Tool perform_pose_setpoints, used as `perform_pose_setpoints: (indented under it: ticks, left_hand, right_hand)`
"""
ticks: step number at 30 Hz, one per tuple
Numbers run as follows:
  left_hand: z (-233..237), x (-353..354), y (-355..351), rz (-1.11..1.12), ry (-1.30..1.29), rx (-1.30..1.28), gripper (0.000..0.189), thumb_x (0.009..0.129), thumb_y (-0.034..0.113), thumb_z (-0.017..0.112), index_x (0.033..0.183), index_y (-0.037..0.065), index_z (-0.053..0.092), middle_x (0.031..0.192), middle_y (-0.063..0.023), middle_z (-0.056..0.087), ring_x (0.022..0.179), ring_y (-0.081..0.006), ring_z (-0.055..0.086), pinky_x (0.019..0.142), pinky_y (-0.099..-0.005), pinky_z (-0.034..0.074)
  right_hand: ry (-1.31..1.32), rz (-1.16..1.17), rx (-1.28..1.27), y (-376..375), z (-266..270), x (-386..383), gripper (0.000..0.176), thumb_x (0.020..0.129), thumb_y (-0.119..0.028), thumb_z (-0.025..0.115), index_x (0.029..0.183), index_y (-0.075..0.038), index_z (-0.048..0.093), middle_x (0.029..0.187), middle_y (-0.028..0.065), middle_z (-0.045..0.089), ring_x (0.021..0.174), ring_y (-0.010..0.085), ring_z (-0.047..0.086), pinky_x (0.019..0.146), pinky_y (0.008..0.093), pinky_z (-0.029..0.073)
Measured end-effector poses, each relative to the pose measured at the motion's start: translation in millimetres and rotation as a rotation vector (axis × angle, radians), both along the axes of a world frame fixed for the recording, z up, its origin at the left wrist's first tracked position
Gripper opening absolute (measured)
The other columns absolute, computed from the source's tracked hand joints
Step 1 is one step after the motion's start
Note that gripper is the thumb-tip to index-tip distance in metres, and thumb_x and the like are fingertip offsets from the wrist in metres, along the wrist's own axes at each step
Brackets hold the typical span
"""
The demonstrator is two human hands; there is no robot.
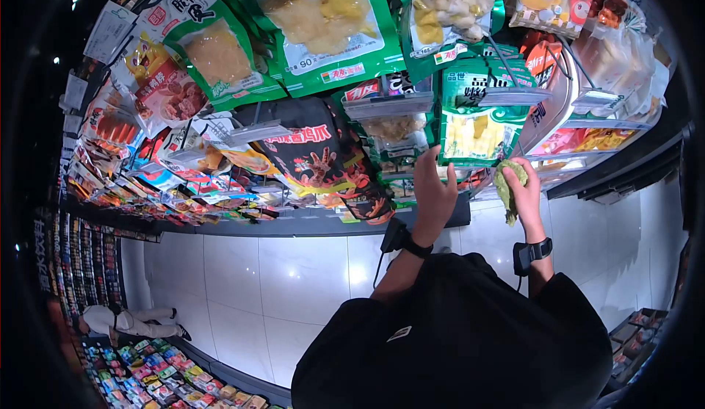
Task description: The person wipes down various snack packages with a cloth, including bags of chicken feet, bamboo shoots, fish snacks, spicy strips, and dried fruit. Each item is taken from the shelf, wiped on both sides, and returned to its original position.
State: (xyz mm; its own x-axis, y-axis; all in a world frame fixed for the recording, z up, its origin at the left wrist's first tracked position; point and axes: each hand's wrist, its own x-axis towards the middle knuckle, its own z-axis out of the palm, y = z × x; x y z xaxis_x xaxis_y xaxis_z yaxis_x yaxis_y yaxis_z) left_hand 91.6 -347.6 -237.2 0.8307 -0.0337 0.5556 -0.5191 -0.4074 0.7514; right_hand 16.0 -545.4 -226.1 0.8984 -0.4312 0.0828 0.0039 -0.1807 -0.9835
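Note:
My right hand (526,192) is closed round a crumpled, light green cloth (505,190), whose lower end hangs below the fingers. To its left, my left hand (434,197) is raised with the fingers apart and nothing in them. Its fingertips are right at the lower edge of a hanging green snack packet (481,134) with a clear window showing yellow pieces. Several similar green packets hang behind that one. A black packet with red lettering (316,148) hangs further left. Both wrists wear dark straps with small black devices.
Larger green pouches (330,27) hang along the top of the rack. Clear price-tag holders (514,96) stick out on metal hooks. A white curved shelf unit (576,100) stands at the right. Beyond the tiled floor (235,277), a person (128,322) is beside another packed display (161,376).

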Motion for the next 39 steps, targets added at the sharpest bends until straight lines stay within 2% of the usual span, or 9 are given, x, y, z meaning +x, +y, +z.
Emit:
perform_pose_setpoints:
  ticks: [5,9,16,19,30,34,36,38,39]
  left_hand:
    - [10.4,0.0,0.6,-0.227,0.248,-0.277,0.037,0.084,0.008,0.076,0.116,0.001,0.057,0.083,-0.0035,0.062,0.080,-0.0128,0.064,0.075,-0.0294,0.051]
    - [50.8,15.8,0.9,-0.569,0.602,-0.399,0.033,0.085,0.007,0.076,0.112,-0.002,0.060,0.089,-0.0062,0.072,0.078,-0.0072,0.064,0.072,-0.0244,0.051]
    - [25.2,43.3,-16.0,-0.649,0.433,-0.014,0.043,0.085,0.022,0.075,0.116,-0.004,0.062,0.109,-0.0117,0.072,0.099,-0.0163,0.067,0.081,-0.0332,0.053]
    - [45.3,23.1,-4.6,-1.024,0.668,-0.483,0.050,0.084,0.019,0.074,0.127,-0.001,0.059,0.109,-0.0072,0.067,0.104,-0.0151,0.061,0.089,-0.0324,0.050]
    - [-62.7,-52.9,-9.6,-1.136,1.587,-1.143,0.049,0.083,0.010,0.056,0.130,-0.003,0.053,0.123,-0.0201,0.064,0.103,-0.0316,0.069,0.094,-0.0438,0.056]
    - [-89.7,-83.0,-7.5,-1.058,1.686,-1.323,0.050,0.085,0.014,0.051,0.132,-0.004,0.052,0.123,-0.0214,0.064,0.106,-0.0339,0.068,0.097,-0.0478,0.054]
    - [-84.8,-98.2,-12.3,-0.995,1.671,-1.307,0.050,0.092,0.023,0.050,0.135,-0.001,0.051,0.126,-0.0198,0.063,0.109,-0.0338,0.066,0.098,-0.0471,0.053]
    - [-56.3,-114.1,-19.0,-0.611,1.693,-1.066,0.055,0.100,0.038,0.043,0.141,0.001,0.047,0.129,-0.0180,0.062,0.113,-0.0325,0.064,0.101,-0.0465,0.050]
    - [-63.3,-120.2,-20.6,-1.096,1.523,-1.424,0.068,0.102,0.058,0.037,0.143,0.004,0.046,0.134,-0.0160,0.060,0.119,-0.0317,0.061,0.105,-0.0460,0.047]
  right_hand:
    - [0.016,0.055,0.209,-5.6,-2.6,2.9,0.023,0.095,-0.015,0.068,0.112,-0.002,0.060,0.096,0.0028,0.065,0.085,0.0089,0.062,0.074,0.0244,0.051]
    - [0.054,0.144,0.352,-5.4,3.3,-1.0,0.019,0.095,-0.014,0.067,0.109,-0.003,0.060,0.096,0.0028,0.065,0.086,0.0090,0.062,0.075,0.0245,0.051]
    - [-0.170,-0.089,0.474,-11.2,-5.4,-20.6,0.019,0.097,-0.019,0.062,0.108,-0.002,0.060,0.095,0.0030,0.065,0.081,0.0101,0.061,0.074,0.0249,0.050]
    - [-0.300,-0.347,0.534,-33.3,-13.3,-34.8,0.022,0.098,-0.021,0.061,0.109,-0.002,0.061,0.096,0.0044,0.065,0.085,0.0119,0.061,0.079,0.0263,0.049]
    - [-0.402,-0.497,0.512,-63.3,-0.7,-74.4,0.041,0.100,-0.033,0.048,0.124,0.000,0.055,0.119,0.0123,0.060,0.111,0.0226,0.059,0.100,0.0355,0.044]
    - [-0.521,-0.307,0.399,-48.4,29.5,-88.8,0.049,0.093,-0.034,0.050,0.129,0.000,0.054,0.123,0.0123,0.058,0.116,0.0261,0.057,0.102,0.0380,0.042]
    - [-0.160,-0.113,-0.384,-44.5,33.2,-91.3,0.042,0.095,-0.026,0.049,0.129,-0.002,0.053,0.116,0.0180,0.056,0.109,0.0309,0.058,0.097,0.0393,0.044]
    - [0.013,0.039,-0.546,-23.9,31.8,-84.5,0.039,0.094,-0.017,0.055,0.130,-0.003,0.053,0.111,0.0209,0.053,0.102,0.0380,0.057,0.091,0.0408,0.045]
    - [0.055,0.100,-0.592,-15.3,25.7,-84.8,0.039,0.092,-0.013,0.059,0.129,-0.002,0.053,0.109,0.0209,0.052,0.101,0.0399,0.056,0.089,0.0420,0.046]
